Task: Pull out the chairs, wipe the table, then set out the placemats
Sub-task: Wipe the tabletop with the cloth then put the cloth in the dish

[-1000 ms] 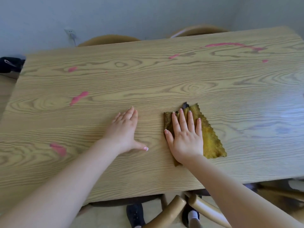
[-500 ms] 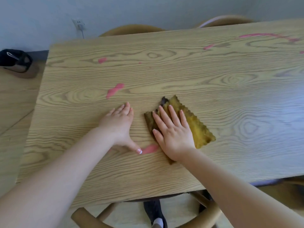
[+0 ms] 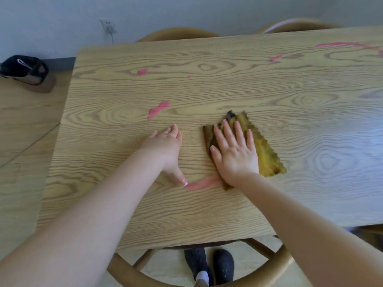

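The right hand [image 3: 234, 154] lay flat on a yellow cleaning cloth [image 3: 263, 150], fingers straight and slightly spread, pressing it down on the wooden table [image 3: 290, 96] rather than gripping it. The cloth's zigzag-cut edge showed to the right of the hand, and a dark folded corner poked out beyond the fingertips. The left hand [image 3: 165, 143] rested palm-down on the bare tabletop just beside the cloth, fingers straight, thumb stretched toward the near edge, holding nothing.

A pink smear [image 3: 202, 183] ran between the left thumb's tip and the heel of the right hand, touching the cloth's near-left corner. Another pink streak [image 3: 158, 109] lay farther in, left of the cloth, a small pink patch [image 3: 142, 71] sat toward the far-left corner, and a long pink line [image 3: 348, 45] crossed the far-right part of the top.

To the right of the cloth the tabletop stretched bare to the frame's edge. The table's left edge and near edge were both in view, with wooden floor beyond the left one. A curved wooden chair back [image 3: 132, 272] stood below the near edge, with dark shoes [image 3: 209, 264] inside its arc. Two more chair backs [image 3: 178, 35] showed beyond the far edge, against the wall. No placemats were in view.
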